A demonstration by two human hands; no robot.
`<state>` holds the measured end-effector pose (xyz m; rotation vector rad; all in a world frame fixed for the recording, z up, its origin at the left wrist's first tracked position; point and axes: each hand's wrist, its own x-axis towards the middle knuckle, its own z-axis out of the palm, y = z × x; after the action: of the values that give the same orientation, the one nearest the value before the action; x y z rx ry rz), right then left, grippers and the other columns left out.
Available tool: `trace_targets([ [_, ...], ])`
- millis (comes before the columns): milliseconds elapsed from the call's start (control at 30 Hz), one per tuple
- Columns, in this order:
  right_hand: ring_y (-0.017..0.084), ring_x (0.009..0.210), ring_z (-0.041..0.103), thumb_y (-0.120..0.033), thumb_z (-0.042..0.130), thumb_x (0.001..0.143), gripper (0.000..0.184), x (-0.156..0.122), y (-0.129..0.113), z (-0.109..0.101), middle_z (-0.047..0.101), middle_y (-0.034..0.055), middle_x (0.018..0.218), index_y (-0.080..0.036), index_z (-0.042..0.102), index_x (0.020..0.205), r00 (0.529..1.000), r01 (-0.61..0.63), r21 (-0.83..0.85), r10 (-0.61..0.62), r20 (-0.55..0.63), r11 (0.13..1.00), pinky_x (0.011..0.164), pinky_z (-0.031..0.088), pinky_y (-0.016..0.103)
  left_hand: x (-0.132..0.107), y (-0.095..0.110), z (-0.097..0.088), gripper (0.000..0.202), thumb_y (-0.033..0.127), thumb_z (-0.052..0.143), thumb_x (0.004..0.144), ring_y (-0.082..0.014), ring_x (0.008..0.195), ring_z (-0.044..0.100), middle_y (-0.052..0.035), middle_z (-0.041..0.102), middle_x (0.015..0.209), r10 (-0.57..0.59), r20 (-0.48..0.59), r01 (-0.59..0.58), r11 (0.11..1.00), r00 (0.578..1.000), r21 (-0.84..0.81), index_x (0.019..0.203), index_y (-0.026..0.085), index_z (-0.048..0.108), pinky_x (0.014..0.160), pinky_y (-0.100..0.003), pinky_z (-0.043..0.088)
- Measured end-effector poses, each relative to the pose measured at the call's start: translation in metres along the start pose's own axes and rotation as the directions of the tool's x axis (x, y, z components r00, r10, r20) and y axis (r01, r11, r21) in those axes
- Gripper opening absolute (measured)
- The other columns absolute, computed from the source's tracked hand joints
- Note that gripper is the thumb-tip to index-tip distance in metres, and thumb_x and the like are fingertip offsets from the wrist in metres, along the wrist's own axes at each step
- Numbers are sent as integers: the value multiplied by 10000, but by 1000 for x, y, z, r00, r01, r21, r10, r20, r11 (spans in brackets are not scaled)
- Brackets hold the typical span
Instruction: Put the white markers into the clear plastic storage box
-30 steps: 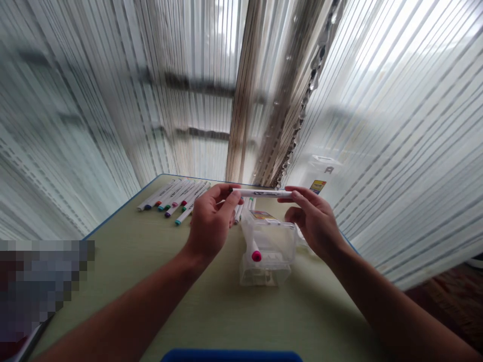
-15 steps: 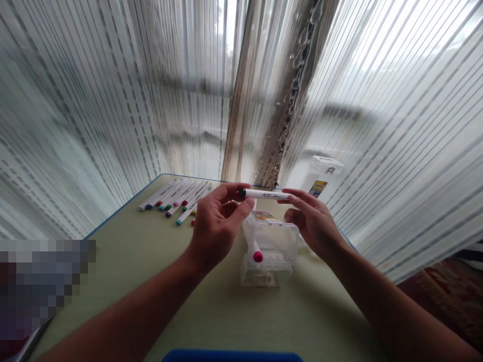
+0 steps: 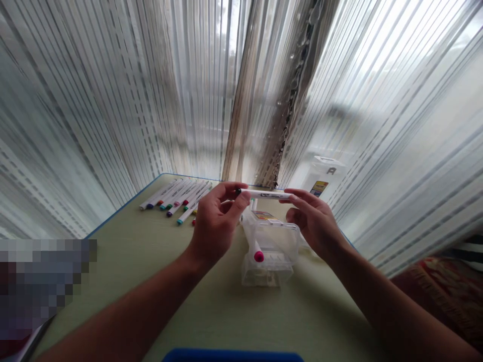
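A white marker with a black cap is held level above the table between both hands. My left hand pinches its capped end between thumb and fingers. At the other end, the fingers of my right hand are closed on the white barrel. Below the marker lies a clear plastic box, its open end toward me, with a pink-capped marker inside. Part of the box's far end is hidden behind my hands.
Several white markers with coloured caps lie in a group at the table's back left. A tall clear container with a label stands at the back right. A blue edge shows at the front. Striped sheer curtains hang behind the table.
The marker's black-capped end has shifted slightly left and turned a little in my fingers, so its printed label shows differently. Both hands keep their hold, and the box stays in place.
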<state>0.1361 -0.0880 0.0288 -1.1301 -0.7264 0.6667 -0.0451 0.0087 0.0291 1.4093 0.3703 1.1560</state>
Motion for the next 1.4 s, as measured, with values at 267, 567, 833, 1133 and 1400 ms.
trace_targets([
  [267,59,443,535,-275,867,713,235,-1,1,0,706,1,750,-190,764,906,990,138,-13,-138,34,990,393,384,204,13,-16,-7,152,270,618,887,-34,416,418,20,595,774,-117,-86,118,993,989,-3,988,157,614,382,-191,320],
  [567,70,481,549,-257,865,732,216,-10,-3,1,677,-15,718,-213,789,929,962,242,-76,-230,147,967,422,438,218,13,-13,-3,156,227,559,876,-35,419,449,-2,613,818,-360,-94,362,932,928,3,1004,156,609,402,-179,342],
  [833,67,450,536,-290,872,717,255,-9,-8,2,665,-30,658,-201,773,935,945,276,-52,-261,198,960,410,427,215,13,-11,0,226,251,625,813,-50,445,464,-7,636,792,-376,-105,379,925,921,9,1009,140,639,409,-176,362],
  [1133,55,458,530,-325,871,712,279,-8,-9,2,679,-22,727,-192,759,930,944,280,-38,-268,193,959,409,416,216,14,-12,0,255,272,667,777,-55,457,473,-1,642,777,-372,-115,376,927,921,10,992,137,648,417,-184,358],
  [1400,59,429,524,-334,805,767,228,0,-6,-2,689,0,742,-169,732,905,977,210,-69,-207,46,975,384,386,219,9,-5,2,243,245,726,778,-39,445,434,26,614,739,-203,-66,201,979,977,-38,982,144,641,417,-186,340],
])
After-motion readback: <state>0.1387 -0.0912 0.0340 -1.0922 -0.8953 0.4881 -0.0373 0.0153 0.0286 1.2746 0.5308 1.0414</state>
